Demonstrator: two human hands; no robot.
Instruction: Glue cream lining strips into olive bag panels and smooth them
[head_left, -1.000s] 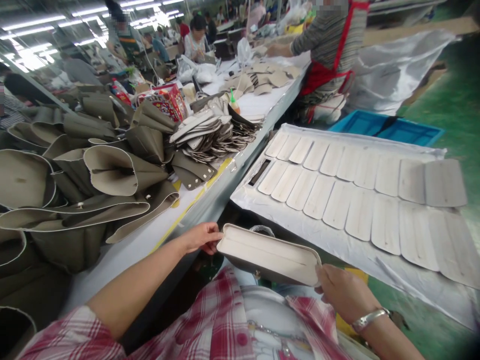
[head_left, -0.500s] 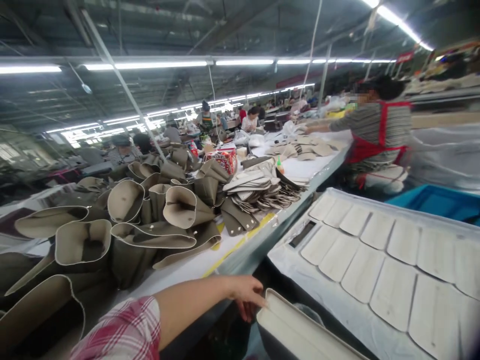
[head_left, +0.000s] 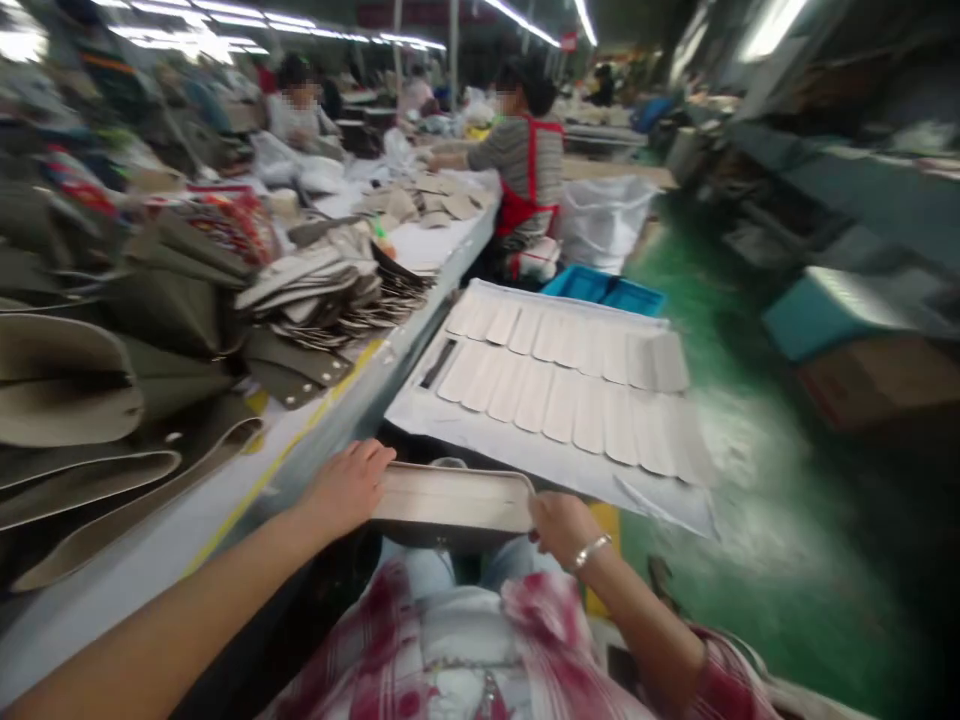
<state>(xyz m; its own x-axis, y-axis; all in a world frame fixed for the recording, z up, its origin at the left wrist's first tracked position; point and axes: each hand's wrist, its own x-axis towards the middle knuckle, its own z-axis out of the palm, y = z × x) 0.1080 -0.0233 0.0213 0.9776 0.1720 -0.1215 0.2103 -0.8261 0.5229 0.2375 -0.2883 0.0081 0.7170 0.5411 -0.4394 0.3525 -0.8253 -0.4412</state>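
I hold a long flat pale panel piece (head_left: 454, 500) over my lap, level and crosswise. My left hand (head_left: 346, 490) grips its left end, fingers curled over the edge. My right hand (head_left: 559, 525), with a silver bracelet on the wrist, grips its right end. Just beyond the piece lies a white sheet (head_left: 480, 435) covered with two overlapping rows of similar pale panels (head_left: 562, 375). The picture is smeared by motion.
A long worktable (head_left: 315, 430) on my left carries heaps of olive curled pieces (head_left: 90, 370) and a stack of flat cut pieces (head_left: 330, 285). A person in a red apron (head_left: 521, 175) works further along. A blue bin (head_left: 604, 290) and green floor (head_left: 750, 480) lie to the right.
The view swung up to the ceiling and back down, now turned more to the right. Both hands stay on the ends of the pale piece, which sits closer over my lap.
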